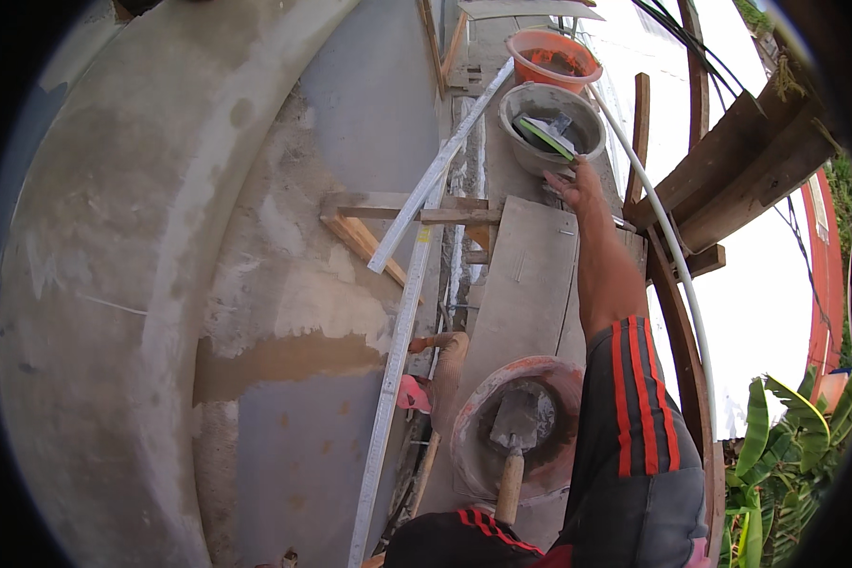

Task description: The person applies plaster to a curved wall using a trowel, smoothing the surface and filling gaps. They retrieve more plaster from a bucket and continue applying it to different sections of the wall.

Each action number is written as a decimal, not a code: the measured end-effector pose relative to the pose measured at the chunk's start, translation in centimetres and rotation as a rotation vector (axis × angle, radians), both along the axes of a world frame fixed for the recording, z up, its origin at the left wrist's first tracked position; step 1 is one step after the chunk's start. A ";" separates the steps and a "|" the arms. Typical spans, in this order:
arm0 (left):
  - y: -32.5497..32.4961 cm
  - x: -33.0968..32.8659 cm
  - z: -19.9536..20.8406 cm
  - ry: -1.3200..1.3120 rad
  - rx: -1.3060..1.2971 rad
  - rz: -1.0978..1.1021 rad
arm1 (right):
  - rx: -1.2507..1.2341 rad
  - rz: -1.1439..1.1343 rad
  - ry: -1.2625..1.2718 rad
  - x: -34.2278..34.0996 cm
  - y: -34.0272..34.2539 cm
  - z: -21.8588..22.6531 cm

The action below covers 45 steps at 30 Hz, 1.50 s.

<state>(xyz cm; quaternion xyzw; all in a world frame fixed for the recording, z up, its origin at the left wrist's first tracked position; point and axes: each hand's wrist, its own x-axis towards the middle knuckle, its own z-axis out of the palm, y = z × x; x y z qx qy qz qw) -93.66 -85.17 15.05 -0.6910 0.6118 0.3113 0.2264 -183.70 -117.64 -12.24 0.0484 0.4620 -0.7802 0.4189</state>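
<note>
My right arm stretches far forward, and its hand [568,186] is at the near rim of a grey basin [532,154]. The fingers look spread, with some pointing left outside the basin. A plastering float with a bright green edge [547,138] leans in that basin, its near end touching or just beside my hand. Nearer to me, a pinkish, mortar-smeared basin [464,445] holds a trowel [516,421], whose wooden handle sticks out over the near rim. My left hand does not show; only a dark sleeve with red stripes appears at the lower edge.
An orange basin [521,47] stands beyond the grey one on the plank walkway [521,275]. Long metal straightedges [388,407] and a wooden bracket [445,216] lie along the left. Below, another person in a pink hat [413,393] is partly visible. Wooden posts and a pale pipe [667,232] border the right.
</note>
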 end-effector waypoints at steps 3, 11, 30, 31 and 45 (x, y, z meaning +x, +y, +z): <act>2.8 3.4 -0.9 -0.061 0.035 -0.036 | -0.105 -0.072 0.102 0.6 -2.3 -0.6; 7.3 8.3 -4.5 0.057 -0.022 0.195 | -0.116 -0.154 0.040 0.6 -2.3 1.6; 11.7 8.4 -10.0 0.027 0.074 -0.039 | 0.034 -0.067 0.134 11.6 31.8 7.4; 12.3 9.3 -10.5 0.101 0.043 0.060 | 0.049 -0.069 0.090 13.0 32.4 6.6; 13.7 13.7 -10.9 0.332 0.123 0.196 | 0.623 0.201 0.449 15.1 36.9 7.6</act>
